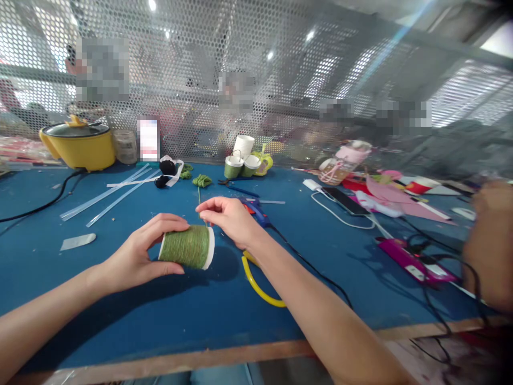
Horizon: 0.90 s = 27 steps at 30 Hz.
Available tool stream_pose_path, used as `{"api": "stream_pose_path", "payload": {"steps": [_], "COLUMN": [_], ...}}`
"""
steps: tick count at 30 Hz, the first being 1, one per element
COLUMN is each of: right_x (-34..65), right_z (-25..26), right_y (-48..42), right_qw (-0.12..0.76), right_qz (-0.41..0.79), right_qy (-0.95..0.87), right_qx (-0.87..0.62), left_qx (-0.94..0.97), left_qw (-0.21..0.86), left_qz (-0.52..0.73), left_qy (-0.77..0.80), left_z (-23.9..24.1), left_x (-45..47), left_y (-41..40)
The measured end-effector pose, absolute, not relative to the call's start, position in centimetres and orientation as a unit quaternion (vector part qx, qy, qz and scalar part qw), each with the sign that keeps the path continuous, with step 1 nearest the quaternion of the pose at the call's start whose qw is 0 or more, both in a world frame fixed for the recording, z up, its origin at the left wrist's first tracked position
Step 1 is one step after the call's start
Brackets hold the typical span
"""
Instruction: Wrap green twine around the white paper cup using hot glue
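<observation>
My left hand (146, 248) grips a white-rimmed cup wrapped in green cord (185, 247), tilted on its side above the blue table, thumb below and fingers on top. By the cup's rim, my right hand (224, 216) is closed in a pinch on a green cord (199, 198). That strand runs up to a small green cord bundle (202, 181) lying farther back. Beyond the right hand rests a blue glue gun (258, 213), partly hidden by the hand. A yellow curved handle or tube (256, 286) lies under my right forearm.
At the back left stands a yellow pot (86, 149). Clear glue sticks (106, 195) lie before it. Small green-wrapped cups (233, 167) stand at the back. On the right are a phone (345, 200), a purple power strip (417, 262) with cables, and another person's blurred arm (491, 246).
</observation>
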State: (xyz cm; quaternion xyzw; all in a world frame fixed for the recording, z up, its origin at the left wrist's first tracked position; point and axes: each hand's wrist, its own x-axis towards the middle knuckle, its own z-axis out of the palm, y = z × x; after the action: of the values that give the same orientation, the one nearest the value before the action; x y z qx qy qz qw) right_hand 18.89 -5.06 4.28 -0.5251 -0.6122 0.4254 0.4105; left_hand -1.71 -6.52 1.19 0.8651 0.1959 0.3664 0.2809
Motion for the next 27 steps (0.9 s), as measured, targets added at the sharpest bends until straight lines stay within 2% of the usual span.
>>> {"api": "stream_pose_path", "payload": {"steps": [9,17,23,27], "right_x": [19.2,18.83,18.64,18.61], "right_z": [3.43,3.87,4.04,4.12], "right_y": [-4.82,-4.73,-4.84,-4.87], "right_qw": [0.39,0.389,0.389,0.388], "right_qz": [0.463,0.564,0.592,0.597], "right_qy": [-0.608,-0.527,-0.493,-0.485], "right_qx": [-0.514,-0.504,-0.505,-0.508], "left_qx": [0.868,0.833,0.801,0.799], "left_qw": [0.254,0.328,0.389,0.392], "left_qz": [0.379,0.402,0.413,0.411], "left_qy": [0.195,0.193,0.192,0.198], "left_z": [0.96,0.86,0.87,0.88], "left_x": [-1.8,-1.53,-1.24,-1.23], "left_y": [-6.39,-6.46,-6.48,-6.5]}}
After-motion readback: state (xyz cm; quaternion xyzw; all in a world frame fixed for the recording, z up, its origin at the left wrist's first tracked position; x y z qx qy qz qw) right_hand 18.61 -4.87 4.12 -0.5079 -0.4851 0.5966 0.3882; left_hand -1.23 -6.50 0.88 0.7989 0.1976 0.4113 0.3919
